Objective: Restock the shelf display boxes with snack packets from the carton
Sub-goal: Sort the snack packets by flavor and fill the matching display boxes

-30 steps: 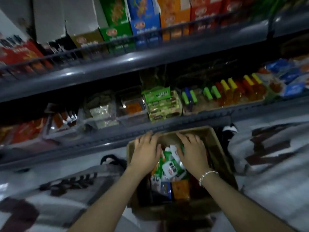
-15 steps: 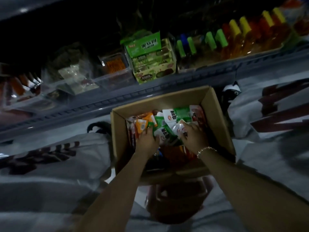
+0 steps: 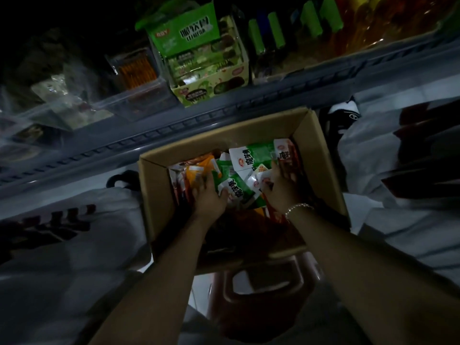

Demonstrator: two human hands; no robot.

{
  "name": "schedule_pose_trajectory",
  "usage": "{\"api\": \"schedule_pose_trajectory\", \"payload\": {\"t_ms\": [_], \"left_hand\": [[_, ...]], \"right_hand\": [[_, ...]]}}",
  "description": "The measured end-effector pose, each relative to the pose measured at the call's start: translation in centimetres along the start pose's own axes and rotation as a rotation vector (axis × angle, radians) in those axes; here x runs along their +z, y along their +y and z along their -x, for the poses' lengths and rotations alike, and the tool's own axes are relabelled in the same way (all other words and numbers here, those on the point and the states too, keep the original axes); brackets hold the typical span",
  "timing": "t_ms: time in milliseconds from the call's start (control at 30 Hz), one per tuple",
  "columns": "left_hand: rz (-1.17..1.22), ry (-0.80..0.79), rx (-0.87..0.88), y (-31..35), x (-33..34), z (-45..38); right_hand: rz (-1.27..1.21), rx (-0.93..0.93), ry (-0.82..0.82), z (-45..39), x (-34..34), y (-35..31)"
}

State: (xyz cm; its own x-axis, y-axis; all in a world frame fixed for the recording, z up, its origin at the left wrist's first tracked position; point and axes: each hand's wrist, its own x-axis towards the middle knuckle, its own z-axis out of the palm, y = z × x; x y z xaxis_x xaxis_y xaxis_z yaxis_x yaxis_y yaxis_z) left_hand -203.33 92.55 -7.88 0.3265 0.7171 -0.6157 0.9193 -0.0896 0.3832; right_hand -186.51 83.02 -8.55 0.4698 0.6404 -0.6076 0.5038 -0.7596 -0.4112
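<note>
**Grip on packets, both hands down in the carton**

Both hands in the carton [image 3: 154,195], gathering snack packets [image 3: 239,192]. Left hand [image 3: 209,197]: fingers curled over the orange and green packets on the left side of the pile, thumb against a green-white one. Right hand [image 3: 280,188]: fingers closed round a small white-red packet, other packets pressed under the palm. Two hands because the packets are loose and slippery; bunching from both sides probably lifts a stack in one go.

Packets lie jumbled in the far half of the carton; near half dark, contents unclear. Carton sits open-topped on a reddish stool [image 3: 261,295], just below the shelf edge [image 3: 199,123], so the reach up is short.

On the shelf: green display box [image 3: 209,80], flap up, looks partly filled. Clear bin [image 3: 139,78] beside it to the left, orange sticks inside. Coloured-cap bottles [image 3: 331,23] to the right. Which box takes these packets, cannot tell.
</note>
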Motion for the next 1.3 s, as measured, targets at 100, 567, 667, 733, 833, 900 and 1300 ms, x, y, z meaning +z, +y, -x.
{"api": "schedule_pose_trajectory", "payload": {"t_ms": [100, 567, 667, 733, 833, 900, 1300], "left_hand": [[-0.014, 0.048, 0.0, 0.3, 0.4, -0.9], [0.305, 0.105, -0.098, 6.6, 1.7, -3.9], [0.533, 0.153, -0.192, 7.0, 1.5, -4.4], [0.542, 0.131, -0.212, 7.0, 1.5, -4.6], [0.481, 0.002, -0.189, 7.6, 1.4, -4.6], [0.42, -0.092, -0.192, 8.0, 1.4, -4.5], [0.356, -0.245, -0.129, 9.5, 0.9, -3.2]], "right_hand": [[0.047, -0.022, -0.051, -0.8, -0.4, -0.1], [0.075, -0.118, -0.029, -1.7, -0.4, 0.5], [0.028, -0.101, -0.029, -1.9, -0.1, 0.8], [0.024, -0.101, -0.001, -2.2, 0.3, 1.1], [-0.036, -0.103, 0.11, -2.6, 0.7, 1.1], [-0.081, -0.053, 0.124, -2.9, 0.7, 1.0], [-0.189, -0.024, 0.199, -2.5, 0.0, 1.1]]}}
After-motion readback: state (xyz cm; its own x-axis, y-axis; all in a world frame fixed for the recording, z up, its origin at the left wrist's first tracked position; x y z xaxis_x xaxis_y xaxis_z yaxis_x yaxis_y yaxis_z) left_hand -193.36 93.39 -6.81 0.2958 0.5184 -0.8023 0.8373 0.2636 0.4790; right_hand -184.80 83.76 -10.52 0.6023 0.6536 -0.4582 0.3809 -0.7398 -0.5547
